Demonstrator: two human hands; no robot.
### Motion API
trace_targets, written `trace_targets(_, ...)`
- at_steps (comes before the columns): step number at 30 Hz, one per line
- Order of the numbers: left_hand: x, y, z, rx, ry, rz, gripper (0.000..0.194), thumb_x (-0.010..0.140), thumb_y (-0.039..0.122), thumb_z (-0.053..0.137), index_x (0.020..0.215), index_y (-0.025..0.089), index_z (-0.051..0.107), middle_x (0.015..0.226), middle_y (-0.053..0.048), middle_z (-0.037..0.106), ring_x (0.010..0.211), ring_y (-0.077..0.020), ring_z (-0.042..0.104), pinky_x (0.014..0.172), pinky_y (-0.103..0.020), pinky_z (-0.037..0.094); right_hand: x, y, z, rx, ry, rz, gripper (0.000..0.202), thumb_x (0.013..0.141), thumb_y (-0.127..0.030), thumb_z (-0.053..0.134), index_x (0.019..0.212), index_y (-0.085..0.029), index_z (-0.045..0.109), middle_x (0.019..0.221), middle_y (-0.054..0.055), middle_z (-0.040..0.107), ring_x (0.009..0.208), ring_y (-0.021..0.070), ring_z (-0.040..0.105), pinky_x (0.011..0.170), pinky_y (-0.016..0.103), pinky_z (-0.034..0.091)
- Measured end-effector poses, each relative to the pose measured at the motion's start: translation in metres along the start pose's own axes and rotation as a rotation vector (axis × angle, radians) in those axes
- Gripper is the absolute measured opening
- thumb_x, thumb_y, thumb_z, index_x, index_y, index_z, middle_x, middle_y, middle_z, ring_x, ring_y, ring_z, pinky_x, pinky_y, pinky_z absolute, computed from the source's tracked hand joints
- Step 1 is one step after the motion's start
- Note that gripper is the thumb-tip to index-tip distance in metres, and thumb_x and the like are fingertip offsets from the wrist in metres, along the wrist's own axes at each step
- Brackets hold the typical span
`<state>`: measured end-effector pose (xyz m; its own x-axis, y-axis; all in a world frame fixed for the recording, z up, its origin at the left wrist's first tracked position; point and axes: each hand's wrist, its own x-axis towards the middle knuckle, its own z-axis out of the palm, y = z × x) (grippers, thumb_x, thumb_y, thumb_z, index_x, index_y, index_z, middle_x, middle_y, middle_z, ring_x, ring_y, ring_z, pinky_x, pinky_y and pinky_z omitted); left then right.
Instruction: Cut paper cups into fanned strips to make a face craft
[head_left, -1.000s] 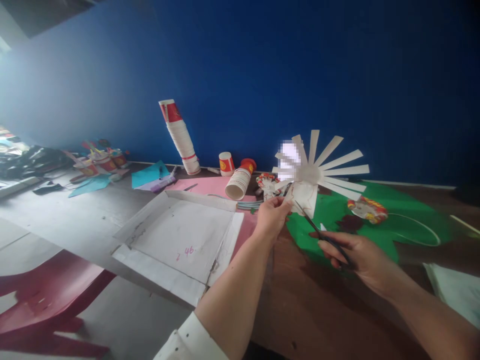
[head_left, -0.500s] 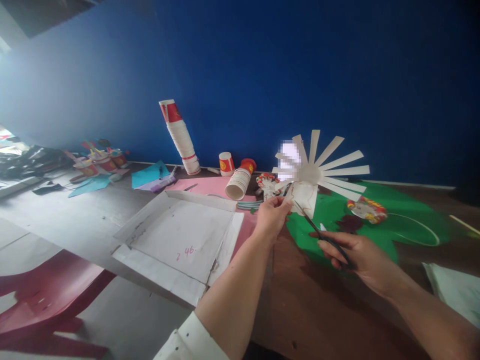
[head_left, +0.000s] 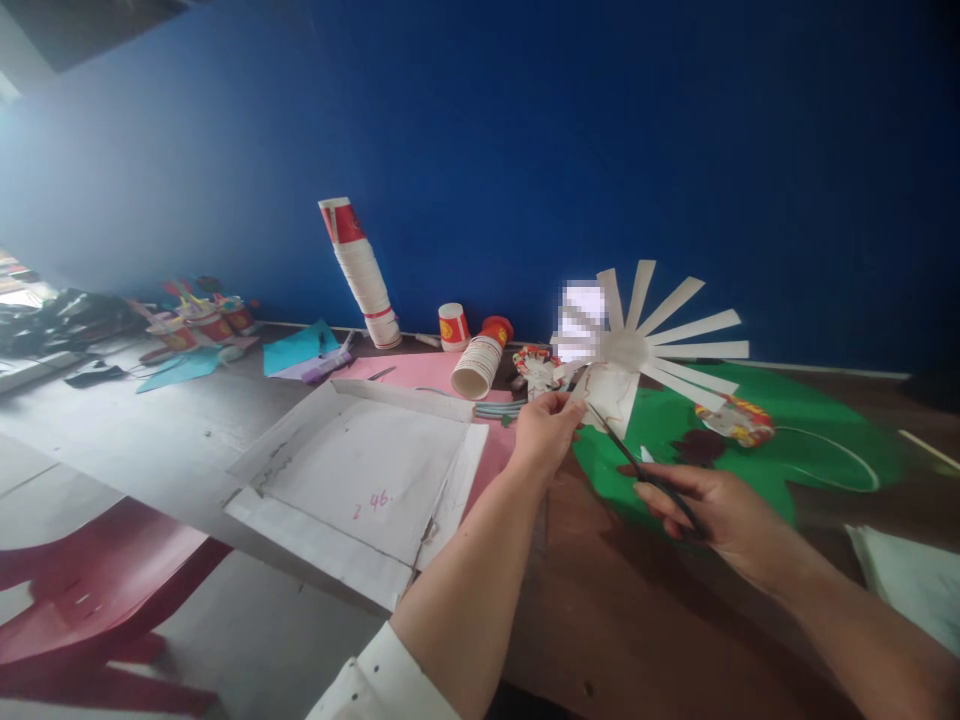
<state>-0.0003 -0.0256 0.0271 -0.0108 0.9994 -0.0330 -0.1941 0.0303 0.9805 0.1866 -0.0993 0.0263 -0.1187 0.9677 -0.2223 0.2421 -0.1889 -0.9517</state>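
My left hand (head_left: 551,425) is closed, pinching the edge of a white paper piece (head_left: 616,398) with a thin outline drawn on it. Just above that piece, a white paper cup cut into long strips (head_left: 624,346) fans out. Whether the two are joined I cannot tell. Black-handled scissors (head_left: 616,441) are held in my right hand (head_left: 697,505), its fingers wrapped round the handles. Their blades point up and left, and the tips meet the paper close to my left fingertips. Beneath the paper lies a green sheet (head_left: 817,420).
Left of my arm lies a shallow white box lid (head_left: 330,470). Behind it are a leaning stack of paper cups (head_left: 364,280), an upturned cup (head_left: 453,328) and a tipped stack (head_left: 480,362). A small cup craft (head_left: 739,420) rests on the green sheet. A blue wall (head_left: 480,150) stands behind.
The fan of strips has shifted a little to the right and turned slightly, along with the outlined paper. Both hands and the scissors stay almost where they were.
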Motion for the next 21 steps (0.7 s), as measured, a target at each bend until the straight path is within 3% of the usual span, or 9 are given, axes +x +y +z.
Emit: trace_targets(21, -0.0048, 0.0027, 0.0058, -0.018, 0.019, -0.011, 0.003, 0.08, 0.018, 0.066, 0.079, 0.014, 0.067, 0.065, 0.002, 0.059, 0.06, -0.0105, 0.057, 0.057, -0.02, 0.046, -0.0001, -0.0005, 0.0008, -0.098, -0.006, -0.031, 0.065, 0.067, -0.07, 0.076, 0.105, -0.018, 0.082, 0.064, 0.002, 0.059, 0.059, 0.0147, 0.047, 0.056, 0.029, 0.039)
